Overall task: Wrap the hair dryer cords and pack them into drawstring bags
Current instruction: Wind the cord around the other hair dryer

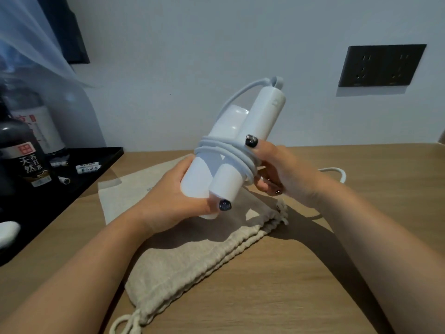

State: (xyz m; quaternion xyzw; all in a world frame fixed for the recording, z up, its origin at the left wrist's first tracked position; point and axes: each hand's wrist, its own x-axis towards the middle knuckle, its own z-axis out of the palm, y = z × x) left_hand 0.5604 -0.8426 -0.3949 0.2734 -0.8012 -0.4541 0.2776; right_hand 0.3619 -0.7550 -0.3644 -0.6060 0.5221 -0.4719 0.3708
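A black tray (106, 162) sits at the left of the wooden bench (313, 273), carrying dark bottles (26, 155) and small white sachets (88, 167), with a clear plastic bag (36, 56) hanging above it; a dark double wall socket (381, 65) is set in the wall at the right. Two beige drawstring bags (192, 259) lie flat on the bench under the hands, their contents not visible, a drawstring loop at the near edge. The folded white hair dryer (231, 150) is held up above the bags, tilted, with its cord (226, 154) coiled several turns round the middle. The left hand (173, 203) grips the lower end, fingers curled round the barrel. The right hand (279, 172) holds the coils, thumb pressed on the wraps, fingers curled on the cord, whose loose end trails over the bench behind it
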